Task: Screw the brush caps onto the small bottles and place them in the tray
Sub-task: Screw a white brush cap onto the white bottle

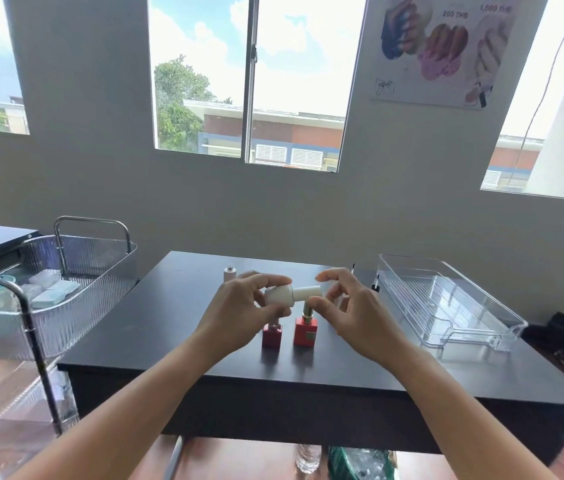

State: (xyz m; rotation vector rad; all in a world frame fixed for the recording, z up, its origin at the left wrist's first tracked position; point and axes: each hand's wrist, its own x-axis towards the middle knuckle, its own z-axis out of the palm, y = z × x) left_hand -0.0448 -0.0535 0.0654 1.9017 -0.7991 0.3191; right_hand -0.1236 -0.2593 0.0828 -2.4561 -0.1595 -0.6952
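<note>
Held sideways above the dark bench [169, 334], the small white round-shouldered bottle [278, 295] sits in the left hand [239, 306], whose thumb and fingers curl round its body. The right hand [349, 306] pinches the white cylindrical brush cap [306, 292] on the neck, at 3 o'clock from the bottle. It looks light, hard and glossy, so probably slippery and breakable if dropped; best gripped round the body while fingertips twist the cap. The clear plastic tray [446, 303] lies at 3 o'clock, holding no bottles. Two red square bottles [305, 330] stand at 6 o'clock, beneath the hands
</note>
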